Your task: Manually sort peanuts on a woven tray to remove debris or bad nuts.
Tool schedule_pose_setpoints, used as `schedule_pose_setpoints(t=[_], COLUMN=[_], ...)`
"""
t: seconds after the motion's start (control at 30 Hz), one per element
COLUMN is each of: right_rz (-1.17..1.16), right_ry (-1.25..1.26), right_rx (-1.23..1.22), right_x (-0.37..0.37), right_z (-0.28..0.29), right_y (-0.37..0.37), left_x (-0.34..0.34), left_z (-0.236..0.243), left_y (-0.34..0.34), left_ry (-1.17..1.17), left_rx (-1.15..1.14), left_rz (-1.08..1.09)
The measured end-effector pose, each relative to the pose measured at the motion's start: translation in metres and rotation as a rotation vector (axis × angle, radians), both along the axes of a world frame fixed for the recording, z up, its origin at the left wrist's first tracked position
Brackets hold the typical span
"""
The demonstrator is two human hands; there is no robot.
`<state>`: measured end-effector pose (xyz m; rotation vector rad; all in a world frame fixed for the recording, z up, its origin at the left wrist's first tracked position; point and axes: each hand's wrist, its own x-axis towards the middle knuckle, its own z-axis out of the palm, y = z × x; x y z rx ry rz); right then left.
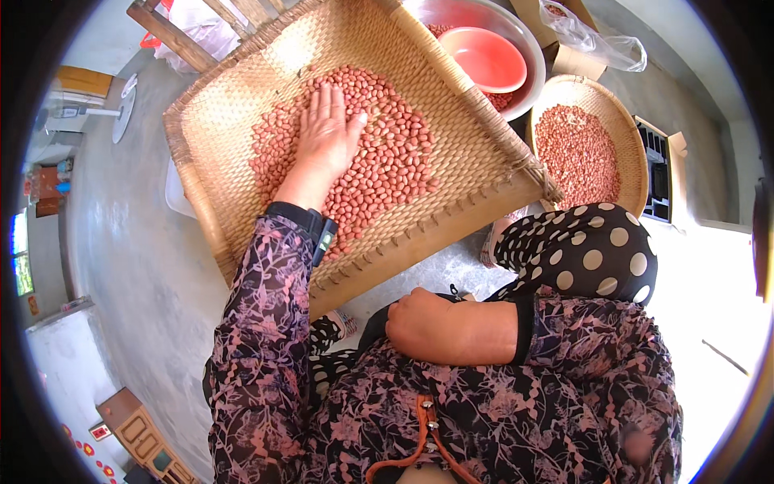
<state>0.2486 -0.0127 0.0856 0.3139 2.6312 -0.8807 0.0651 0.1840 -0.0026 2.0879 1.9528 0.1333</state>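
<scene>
Resting the fingers (pixel 326 98) of the left hand (pixel 326 145) nearly together, with the thumb apart, palm-down on red peanuts (pixel 395 145) lying mid-floor in the woven tray (pixel 211 133). Probably needing light sweeping, without pressing, for spreading evenly and sparing skins. Curling the right hand (pixel 423 324) into a fist near the lap, hiding any contents. Best sweeping inward, avoiding spilling toward the round basket (pixel 638 173) and metal basin (pixel 534 60).

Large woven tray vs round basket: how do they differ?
The large woven tray has corners and straight edges; the round basket has a curved rim. The left hand lies over the tray's peanuts; no hand is at the basket. Both are tan and hold reddish peanuts.
</scene>
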Motion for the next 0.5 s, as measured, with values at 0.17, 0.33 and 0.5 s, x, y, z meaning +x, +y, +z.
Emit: schedule_pose_setpoints(t=[0.17,0.33,0.5], right_rz=[-0.016,0.042,0.072], right_ry=[0.013,0.025,-0.004], right_rx=[-0.061,0.048,0.104], right_x=[-0.007,-0.01,-0.008], right_z=[-0.004,-0.002,0.004], right_y=[-0.001,-0.003,-0.005], left_x=[0.03,0.042,0.019], left_z=[-0.004,-0.015,0.002], left_y=[0.003,0.002,-0.021], left_ry=[-0.063,-0.052,-0.035], left_rx=[0.108,0.073,-0.04], left_rz=[-0.074,-0.085,0.002])
